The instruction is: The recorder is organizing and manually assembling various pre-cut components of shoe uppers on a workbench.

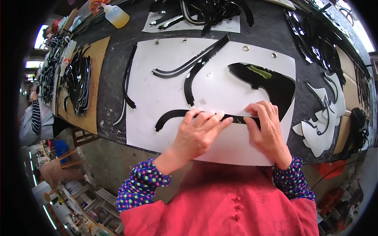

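The strip (171, 114) is black, the panel (281, 88) black with a yellow-green patch (258, 72). The sheet (143, 133) is white with grey smudges (202, 101), the bench (114, 67) dark grey. Sleeves (143, 183): dark blue, speckled pink, green, white. Top (212, 204): solid red. Bottle (111, 11): white, amber below. Cardboard (100, 74): brown.

"Where can a hand slip by on the left?"
"Along the bench (111, 84), between the brown cardboard (101, 65) and the thin black strip (127, 80) lining the white board (155, 94)."
"And mid-board?"
"The crossed black strips (189, 83) stand in the way, reaching the far edge. Between them and the wide black piece (281, 89) there's a lane, stopped on the near side by the left hand (198, 134), the right hand (267, 126) and the long strip (170, 115) under their fingers."
"Nearer the body?"
"Room between the wrists."
"Far right?"
"A gap beside the board, narrowing at the white pieces (321, 128)."
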Demonstrator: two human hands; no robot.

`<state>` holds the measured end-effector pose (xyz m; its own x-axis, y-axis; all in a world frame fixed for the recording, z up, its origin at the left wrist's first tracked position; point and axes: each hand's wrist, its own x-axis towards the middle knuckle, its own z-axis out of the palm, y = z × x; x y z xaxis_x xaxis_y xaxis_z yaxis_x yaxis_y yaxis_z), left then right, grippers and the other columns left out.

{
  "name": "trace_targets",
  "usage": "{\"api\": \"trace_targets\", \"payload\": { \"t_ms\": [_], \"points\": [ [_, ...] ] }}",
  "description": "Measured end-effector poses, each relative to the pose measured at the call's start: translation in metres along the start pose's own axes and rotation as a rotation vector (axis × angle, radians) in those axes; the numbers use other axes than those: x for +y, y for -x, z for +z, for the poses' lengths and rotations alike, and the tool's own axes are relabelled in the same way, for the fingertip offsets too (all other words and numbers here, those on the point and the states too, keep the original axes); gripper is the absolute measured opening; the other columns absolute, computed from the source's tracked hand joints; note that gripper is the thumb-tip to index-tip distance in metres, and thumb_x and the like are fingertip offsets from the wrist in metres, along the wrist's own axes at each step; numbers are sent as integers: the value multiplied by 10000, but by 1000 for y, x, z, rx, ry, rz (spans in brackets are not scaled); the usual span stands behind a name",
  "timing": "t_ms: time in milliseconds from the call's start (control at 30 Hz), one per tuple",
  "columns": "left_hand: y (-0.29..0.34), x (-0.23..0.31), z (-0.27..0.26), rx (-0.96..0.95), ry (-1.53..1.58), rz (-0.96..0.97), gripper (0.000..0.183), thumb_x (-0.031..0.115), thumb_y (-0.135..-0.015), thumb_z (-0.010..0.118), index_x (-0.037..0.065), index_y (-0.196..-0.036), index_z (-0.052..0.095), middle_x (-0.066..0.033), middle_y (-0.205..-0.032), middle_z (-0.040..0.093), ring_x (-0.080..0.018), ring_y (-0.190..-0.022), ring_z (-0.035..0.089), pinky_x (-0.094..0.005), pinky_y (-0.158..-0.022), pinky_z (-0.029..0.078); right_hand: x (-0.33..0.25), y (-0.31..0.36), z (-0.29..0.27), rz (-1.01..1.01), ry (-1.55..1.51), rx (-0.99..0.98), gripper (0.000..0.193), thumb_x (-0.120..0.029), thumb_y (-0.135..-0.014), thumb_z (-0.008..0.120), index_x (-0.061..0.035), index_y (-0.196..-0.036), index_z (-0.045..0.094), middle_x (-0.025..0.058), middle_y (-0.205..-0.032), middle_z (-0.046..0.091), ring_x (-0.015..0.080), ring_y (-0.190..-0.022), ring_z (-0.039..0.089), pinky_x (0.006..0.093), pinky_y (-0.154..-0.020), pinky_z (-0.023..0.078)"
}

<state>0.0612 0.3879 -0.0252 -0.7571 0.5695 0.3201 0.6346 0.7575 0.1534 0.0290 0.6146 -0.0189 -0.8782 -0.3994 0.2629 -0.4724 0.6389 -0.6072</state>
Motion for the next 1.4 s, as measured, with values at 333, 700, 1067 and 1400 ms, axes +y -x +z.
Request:
{"api": "trace_targets", "payload": {
  "t_ms": [333,700,1067,1400],
  "points": [
    [26,-2,7,88,-32,-70,394,93,-852,581,158,-1232,663,-33,-1307,607,-213,-1125,574,-429,-996,417,-18,-31,-19,85,213,-204,303,52,-783,557,-39,-1072,564,112,-960,583,288,-939,571,378,-817,409],
    [30,-1,13,283,101,-93,327,39,-743,601,24,-1050,715,-68,-1150,687,-212,-1060,621,-387,-923,464,-16,-58,68,-75,450,84,411,-9,-819,559,-51,-1225,512,107,-1227,483,279,-1152,475,400,-982,343],
    [30,-10,6,252,39,-83,318,43,-763,594,13,-1058,709,-84,-1159,677,-236,-1085,610,-390,-918,461,-16,-69,62,-194,549,130,442,-9,-784,564,-29,-1223,511,126,-1209,499,278,-1163,483,405,-959,374],
    [27,2,23,352,165,-47,244,95,-835,568,26,-1019,712,-65,-1141,678,-212,-1089,592,-355,-937,447,-5,-52,84,-107,674,251,332,-55,-845,541,-23,-1175,527,128,-1210,516,296,-1189,483,408,-973,378]
  ]
}}
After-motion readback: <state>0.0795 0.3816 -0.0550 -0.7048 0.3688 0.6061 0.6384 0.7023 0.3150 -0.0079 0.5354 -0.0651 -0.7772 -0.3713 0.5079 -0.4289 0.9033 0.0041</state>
